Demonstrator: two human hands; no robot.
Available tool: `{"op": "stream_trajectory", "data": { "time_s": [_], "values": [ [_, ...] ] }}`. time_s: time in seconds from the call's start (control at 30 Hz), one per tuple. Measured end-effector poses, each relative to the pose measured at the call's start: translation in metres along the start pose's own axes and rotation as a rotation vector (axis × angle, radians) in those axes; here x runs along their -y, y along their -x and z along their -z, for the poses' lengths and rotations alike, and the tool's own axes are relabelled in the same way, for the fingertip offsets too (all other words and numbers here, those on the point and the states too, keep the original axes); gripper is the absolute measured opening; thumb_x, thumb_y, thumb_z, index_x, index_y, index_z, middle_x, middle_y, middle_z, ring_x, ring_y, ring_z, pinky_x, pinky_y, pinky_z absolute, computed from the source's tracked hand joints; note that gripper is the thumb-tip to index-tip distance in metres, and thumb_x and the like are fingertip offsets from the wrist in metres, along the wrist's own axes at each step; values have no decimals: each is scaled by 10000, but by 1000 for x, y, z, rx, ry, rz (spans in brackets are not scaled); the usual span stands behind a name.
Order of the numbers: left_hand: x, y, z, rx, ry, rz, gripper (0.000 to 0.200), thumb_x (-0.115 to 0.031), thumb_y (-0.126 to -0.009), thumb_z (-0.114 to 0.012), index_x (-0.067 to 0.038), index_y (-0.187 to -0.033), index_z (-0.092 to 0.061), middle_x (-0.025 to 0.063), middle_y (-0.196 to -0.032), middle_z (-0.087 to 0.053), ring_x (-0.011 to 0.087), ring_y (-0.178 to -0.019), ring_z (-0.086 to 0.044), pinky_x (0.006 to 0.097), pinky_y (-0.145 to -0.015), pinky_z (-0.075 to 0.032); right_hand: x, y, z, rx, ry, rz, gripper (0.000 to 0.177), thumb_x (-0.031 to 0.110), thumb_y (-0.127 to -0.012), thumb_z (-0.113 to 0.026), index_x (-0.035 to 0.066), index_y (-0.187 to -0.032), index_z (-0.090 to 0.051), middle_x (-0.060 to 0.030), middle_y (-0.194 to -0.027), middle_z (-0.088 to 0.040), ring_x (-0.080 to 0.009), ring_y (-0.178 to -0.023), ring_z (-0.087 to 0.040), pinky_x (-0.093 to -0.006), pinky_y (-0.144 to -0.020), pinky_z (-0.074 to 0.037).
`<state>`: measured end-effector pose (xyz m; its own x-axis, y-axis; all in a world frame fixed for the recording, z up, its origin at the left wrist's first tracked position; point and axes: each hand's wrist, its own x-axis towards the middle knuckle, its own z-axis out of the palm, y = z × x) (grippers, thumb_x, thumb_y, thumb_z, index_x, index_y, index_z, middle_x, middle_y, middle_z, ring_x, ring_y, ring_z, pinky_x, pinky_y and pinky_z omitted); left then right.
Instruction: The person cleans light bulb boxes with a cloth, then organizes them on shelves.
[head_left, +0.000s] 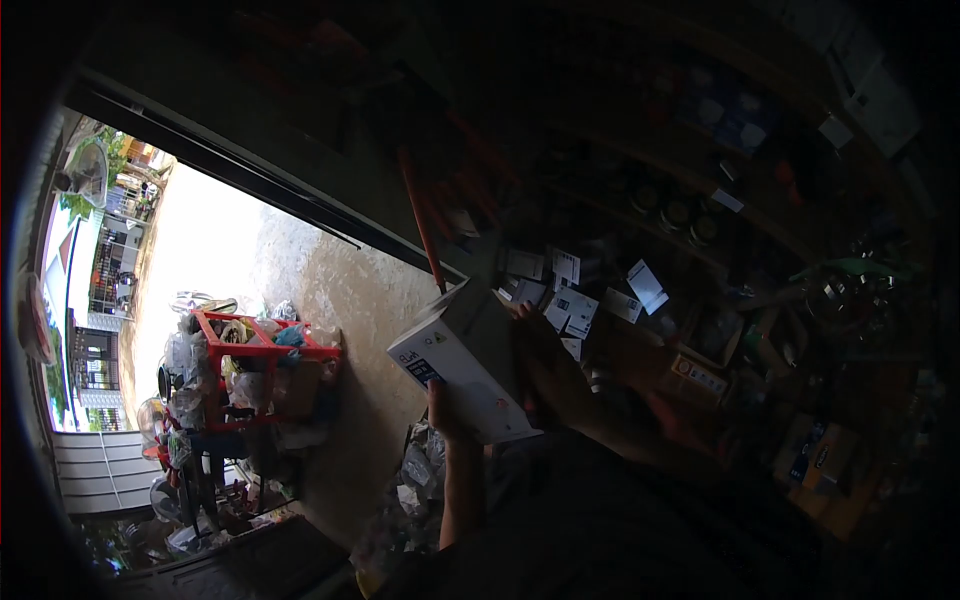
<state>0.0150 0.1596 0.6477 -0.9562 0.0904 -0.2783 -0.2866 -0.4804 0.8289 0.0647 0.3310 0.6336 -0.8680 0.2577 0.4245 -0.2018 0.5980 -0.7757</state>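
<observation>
left hand [453,418] grips the lower edge of a white rectangular cardboard box [470,390] with printed text and a dark blue label; thumb lies on the printed face, other fingers hidden by the box. right hand [548,365] is at the shaded side of the same box, fingers near its far end; too dark to tell if they are open or closed on it. box is held tilted in front of the body, between the two hands, with a pale flap [437,307] sticking up at its upper end.

beyond the right hand, several flat white printed packets [573,312] lie spread on a dark surface. near them, a brown cardboard carton with a white label [697,376]; farther down, another brown carton with dark blue print [820,455]. left side of view: red plastic frame [262,350] with clear plastic bags [187,362] around and inside it, on a grey-brown concrete floor [350,310]. long thin orange-red pole [421,220] slants above the box. right side is mostly dark, detail unclear.
</observation>
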Motion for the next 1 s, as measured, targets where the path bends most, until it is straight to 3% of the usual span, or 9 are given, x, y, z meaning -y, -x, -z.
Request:
{"op": "stream_trajectory", "data": {
  "time_s": [0.03, 0.07, 0.27, 0.47, 0.57, 0.67, 0.77, 0.87, 1.0],
  "values": [
    [-8, -1, -9, -15, 19, -19, 485, -438, -998, -538, -14, -1232, -569, 128, -1024, -649, 242, -889, -660, 376, -785, -556, 21, 4, 10, -5, -26, -9, 425, 93, -1033, -492, -39, -1437, -472, -235, -1473, -490, -334, -1431, -423, -366, -1197, -326],
    [36, -36, 64, 8, 200, 102, 580, -488, -967, -578, -14, -1299, -531, 178, -1087, -643, 314, -926, -673, 434, -786, -580, 24, 2, 15, 25, -127, -95, 429, 92, -1035, -489, -35, -1444, -464, -234, -1470, -494, -333, -1431, -424, -366, -1188, -338],
    [13, 12, 20, 163, 29, 54, 563, -451, -984, -566, -17, -1341, -533, 173, -1133, -660, 307, -994, -670, 424, -890, -562, 13, -49, 37, -22, -771, -630, 456, 75, -1048, -453, -28, -1490, -402, -264, -1504, -440, -376, -1431, -414, -415, -1150, -386],
    [-32, -4, -14, 119, 30, -130, 640, -506, -1058, -371, -12, -1461, -433, 188, -1354, -560, 323, -1198, -589, 444, -1021, -497, 60, -19, 43, -4, -215, -40, 448, 193, -1090, -421, -8, -1491, -415, -230, -1546, -408, -338, -1429, -429, -420, -1152, -381],
    [-29, -6, -10, 22, 67, -158, 623, -507, -1028, -444, -3, -1391, -499, 170, -1215, -636, 308, -1067, -655, 424, -928, -552, 46, -18, 33, 47, -457, -258, 516, 174, -1063, -514, 35, -1540, -378, -161, -1491, -516, -264, -1398, -476, -367, -1174, -325],
    [-20, 10, 12, 122, -35, -176, 622, -506, -1011, -482, 8, -1357, -532, 169, -1167, -676, 309, -1011, -689, 415, -894, -578, 34, -35, 34, 85, -616, -515, 479, 189, -1066, -507, -26, -1483, -410, -234, -1451, -530, -338, -1349, -530, -390, -1119, -404],
    [-12, 18, 19, 348, 172, -60, 614, -486, -1019, -477, 11, -1376, -524, 180, -1212, -671, 316, -1043, -685, 423, -920, -570, 34, -55, 36, -43, -648, -458, 516, 202, -1047, -559, -31, -1482, -404, -225, -1384, -591, -335, -1296, -580, -363, -1107, -405],
    [3, 23, 18, 253, 206, 40, 615, -475, -1034, -454, 12, -1408, -502, 191, -1264, -653, 322, -1081, -676, 430, -945, -563, 58, -78, 48, -154, -607, -342, 530, 194, -1034, -579, -16, -1490, -409, -241, -1443, -531, -340, -1359, -519, -393, -1131, -391],
    [-8, 20, -20, 180, 350, 96, 663, -504, -1049, -401, 13, -1462, -442, 206, -1363, -592, 327, -1155, -649, 436, -992, -545, 77, -65, 56, 72, -209, 104, 533, 139, -1018, -581, 10, -1506, -409, -229, -1530, -429, -352, -1460, -381, -453, -1171, -351]
  ]
}}
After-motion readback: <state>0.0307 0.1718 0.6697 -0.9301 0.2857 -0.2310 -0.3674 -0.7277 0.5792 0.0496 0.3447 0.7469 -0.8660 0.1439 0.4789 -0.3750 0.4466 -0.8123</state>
